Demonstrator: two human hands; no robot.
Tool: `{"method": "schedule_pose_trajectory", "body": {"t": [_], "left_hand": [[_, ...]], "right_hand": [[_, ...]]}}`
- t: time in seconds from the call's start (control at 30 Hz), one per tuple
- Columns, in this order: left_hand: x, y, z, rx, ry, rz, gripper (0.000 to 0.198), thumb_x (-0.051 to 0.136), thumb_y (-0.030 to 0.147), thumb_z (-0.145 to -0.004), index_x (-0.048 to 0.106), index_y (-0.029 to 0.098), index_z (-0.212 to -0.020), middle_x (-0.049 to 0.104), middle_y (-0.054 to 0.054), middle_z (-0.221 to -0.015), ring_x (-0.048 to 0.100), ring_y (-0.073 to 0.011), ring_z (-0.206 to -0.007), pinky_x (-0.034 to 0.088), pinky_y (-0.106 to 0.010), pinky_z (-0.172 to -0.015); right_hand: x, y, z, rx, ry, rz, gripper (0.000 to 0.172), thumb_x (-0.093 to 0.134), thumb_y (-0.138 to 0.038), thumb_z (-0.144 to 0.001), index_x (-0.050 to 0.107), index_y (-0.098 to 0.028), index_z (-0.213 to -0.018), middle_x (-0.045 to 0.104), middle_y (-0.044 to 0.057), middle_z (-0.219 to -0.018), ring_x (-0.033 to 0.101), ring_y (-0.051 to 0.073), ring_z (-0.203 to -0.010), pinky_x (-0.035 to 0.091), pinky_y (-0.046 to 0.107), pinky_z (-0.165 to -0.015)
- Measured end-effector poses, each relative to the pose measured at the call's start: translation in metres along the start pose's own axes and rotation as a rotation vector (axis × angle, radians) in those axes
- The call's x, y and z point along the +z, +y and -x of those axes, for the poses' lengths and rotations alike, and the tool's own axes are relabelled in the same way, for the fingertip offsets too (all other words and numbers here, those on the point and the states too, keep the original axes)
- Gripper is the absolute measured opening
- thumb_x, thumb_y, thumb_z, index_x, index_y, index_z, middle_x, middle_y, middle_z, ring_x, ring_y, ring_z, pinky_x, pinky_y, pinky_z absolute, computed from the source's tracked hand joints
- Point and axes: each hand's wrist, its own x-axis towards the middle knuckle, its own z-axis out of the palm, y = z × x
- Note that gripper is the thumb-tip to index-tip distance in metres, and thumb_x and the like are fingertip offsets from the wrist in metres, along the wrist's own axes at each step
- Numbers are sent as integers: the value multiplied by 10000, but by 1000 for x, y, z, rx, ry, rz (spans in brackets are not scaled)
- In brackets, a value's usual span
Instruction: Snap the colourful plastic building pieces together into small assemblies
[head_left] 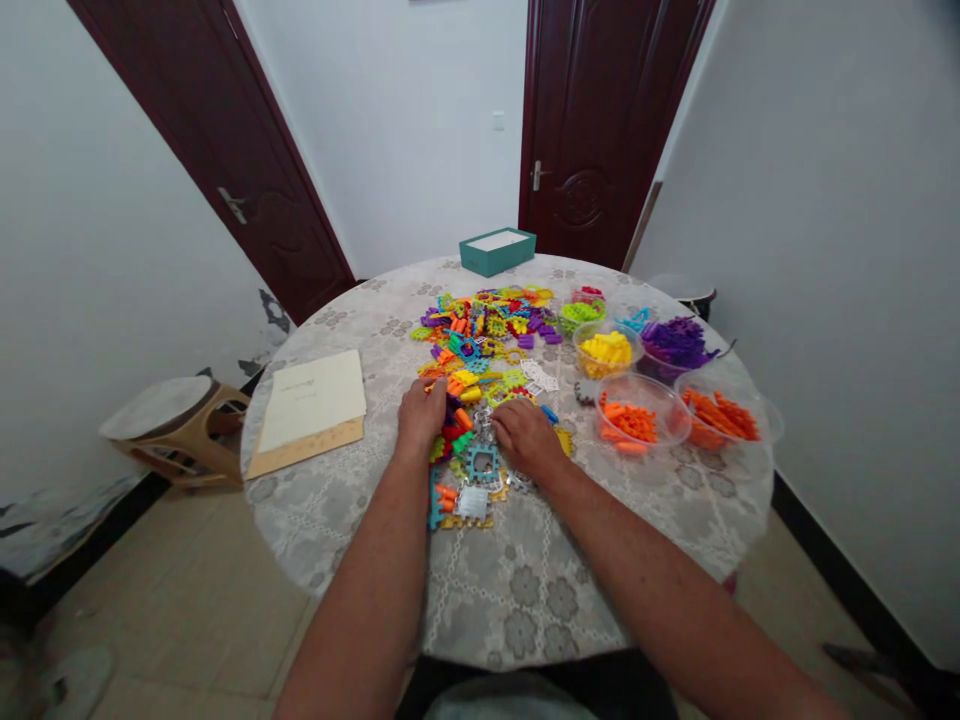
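Note:
A long heap of colourful plastic building pieces (487, 325) runs down the middle of the round table. My left hand (421, 412) rests at the heap's left side, beside orange and yellow pieces, its fingers curled together. Across from it, my right hand (529, 435) bends its fingers over small clear-grey pieces; whatever lies under the fingertips is hidden. Between my wrists are a blue-grey square toothed frame (482, 462) and a green piece (462, 444). Closer to me lies a pale, translucent square piece (472, 502), next to short orange tubes (447, 497).
Sorted pieces fill clear plastic bowls on the right, among them an orange-filled bowl (645, 410), a yellow-filled bowl (607, 352) and a purple-filled bowl (677, 345). A green box (497, 251) stands at the far edge. Paper sheets (315, 400) lie left, near a wooden stool (176, 430).

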Motion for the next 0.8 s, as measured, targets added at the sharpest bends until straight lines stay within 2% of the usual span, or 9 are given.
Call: {"method": "schedule_pose_trajectory", "body": {"t": [0.07,0.13,0.23,0.3,0.4,0.47,0.53,0.7,0.8], "left_hand": [[-12,2,6,-54,49,37,600,319,551,-1038,630,148,-1355,697,-196,-1346,636,-339,-1247,479,-483,-1028],[-30,-2,17,-52,55,87,631,385,600,-1017,615,147,-1391,658,-192,-1413,621,-335,-1286,466,-479,-1077],[-60,-24,47,157,-100,34,783,542,683,-936,499,182,-1536,506,-169,-1591,475,-339,-1466,366,-480,-1207],[-75,-45,73,306,-215,-46,967,688,709,-832,376,250,-1624,361,-140,-1692,368,-340,-1543,299,-482,-1258],[-84,-74,108,401,-347,-174,1173,793,726,-723,247,322,-1678,204,-147,-1751,269,-372,-1587,304,-516,-1256],[-81,-83,122,420,-363,-258,1248,807,765,-671,235,311,-1684,157,-190,-1752,227,-420,-1591,292,-568,-1247],[-72,-83,127,433,-337,-309,1295,787,804,-655,215,274,-1689,138,-237,-1743,207,-455,-1588,277,-611,-1236],[-33,-57,121,453,-242,-384,1304,767,839,-638,271,207,-1666,210,-298,-1698,226,-516,-1558,234,-680,-1213],[-10,-41,120,425,-134,-386,1228,760,807,-686,280,227,-1656,270,-270,-1676,272,-498,-1542,273,-657,-1201]], "right_hand": [[-3,3,-1,39,71,-69,217,505,-252,-1056,710,-184,-1069,723,112,-1060,624,245,-1054,470,387,-990],[-9,4,0,85,157,-114,216,500,-238,-1046,711,-192,-1064,730,112,-1064,632,247,-1067,474,393,-1009],[-21,3,3,110,239,-145,219,502,-229,-1024,714,-187,-1063,734,122,-1084,634,252,-1088,476,400,-1033],[-29,2,6,99,254,-159,216,511,-229,-1010,716,-184,-1061,735,126,-1087,639,250,-1086,478,397,-1039],[-34,-1,10,56,253,-177,213,524,-220,-995,718,-187,-1076,737,123,-1100,644,250,-1099,476,401,-1056],[-33,-2,12,33,254,-188,223,518,-202,-991,720,-192,-1085,738,118,-1103,644,252,-1106,478,409,-1057],[-29,0,12,19,270,-197,239,503,-173,-984,724,-194,-1072,742,114,-1081,647,254,-1088,489,414,-1036],[-21,10,11,18,311,-208,286,479,-100,-942,735,-173,-1047,745,120,-1044,651,261,-1048,506,410,-995],[-17,14,12,46,303,-201,293,484,-88,-925,741,-169,-1040,744,118,-1026,653,260,-1037,507,402,-989]]}}
